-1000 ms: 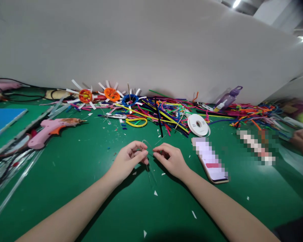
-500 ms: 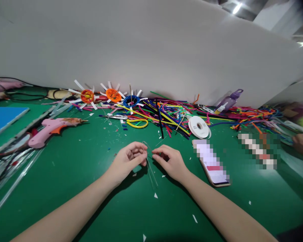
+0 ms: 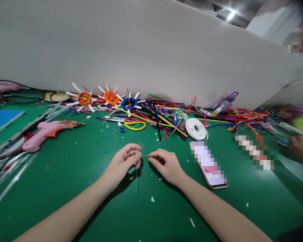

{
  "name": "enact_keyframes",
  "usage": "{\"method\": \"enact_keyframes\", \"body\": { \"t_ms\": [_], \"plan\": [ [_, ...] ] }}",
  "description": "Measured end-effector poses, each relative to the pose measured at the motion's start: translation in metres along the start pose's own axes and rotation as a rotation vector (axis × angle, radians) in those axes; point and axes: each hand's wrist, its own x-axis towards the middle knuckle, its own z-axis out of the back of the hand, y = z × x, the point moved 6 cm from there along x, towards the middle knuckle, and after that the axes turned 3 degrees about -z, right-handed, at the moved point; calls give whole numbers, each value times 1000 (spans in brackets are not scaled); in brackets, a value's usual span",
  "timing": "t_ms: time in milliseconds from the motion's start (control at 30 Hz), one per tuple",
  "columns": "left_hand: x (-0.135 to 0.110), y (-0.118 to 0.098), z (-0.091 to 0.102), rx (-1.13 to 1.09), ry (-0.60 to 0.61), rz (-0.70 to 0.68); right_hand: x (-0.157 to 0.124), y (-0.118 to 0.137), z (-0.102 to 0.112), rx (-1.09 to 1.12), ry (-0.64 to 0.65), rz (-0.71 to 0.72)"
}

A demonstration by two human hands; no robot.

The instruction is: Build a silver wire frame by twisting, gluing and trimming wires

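My left hand [image 3: 125, 163] is closed, thumb against fingers, on a thin clear or silvery wire [image 3: 142, 178]. The wire bends in a loop above the fingertips, and its ends hang down below them. Just to the right, my right hand [image 3: 169, 166] pinches what looks like a fine strand of wire between thumb and forefinger. A small gap separates the two hands, both held a little above the green table [image 3: 116, 215]. Exactly how the strands join is too fine to make out.
Behind lie colourful pipe cleaners [image 3: 164, 117], a white spool [image 3: 195, 129] and flower shapes [image 3: 111, 97] with white strips. A pink glue gun [image 3: 45, 132] rests left, a phone [image 3: 209, 164] right. A purple bottle [image 3: 224, 104] leans on the wall. Another person's hand [image 3: 300, 146] shows far right.
My right hand has shifted slightly, with its fingertips now pinched closer together. The wire's hanging ends have swung from slanting right to nearly straight down. The view has turned a little.
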Motion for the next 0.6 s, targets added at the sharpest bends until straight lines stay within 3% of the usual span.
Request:
{"method": "enact_keyframes", "body": {
  "t_ms": [400, 600],
  "plan": [
    [-1, 1, -4, 68, 75, -9, -3, 1, -6, 38, 39, -19],
    [0, 2, -10, 177, 157, -46, -5, 19, -1, -20, -15, 192]
  ]
}}
